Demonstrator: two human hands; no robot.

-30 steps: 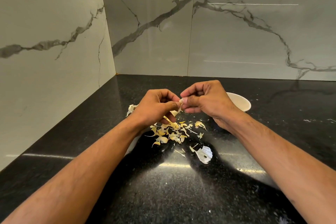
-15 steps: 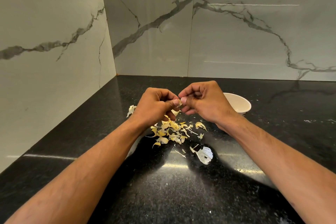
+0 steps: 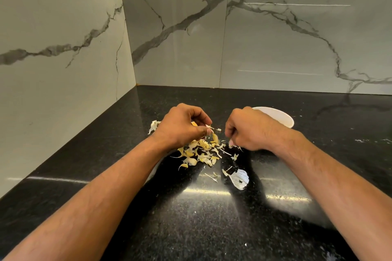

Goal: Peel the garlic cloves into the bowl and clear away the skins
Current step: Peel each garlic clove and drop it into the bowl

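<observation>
2 curled hands, left pinching a garlic clove, right pinching skin, hover over peel pile

- Two arms enter from the bottom corners, both bare from the frame edge to the fingers; no sleeve shows.
- Left hand: no ring, watch or glove; knuckles and tendons stand out on its back.
- Right hand: also without ring, band or glove; a short pale nail shows at one fingertip.
- Both forearms carry fine hair, and faint veins run along them toward the wrists.
</observation>
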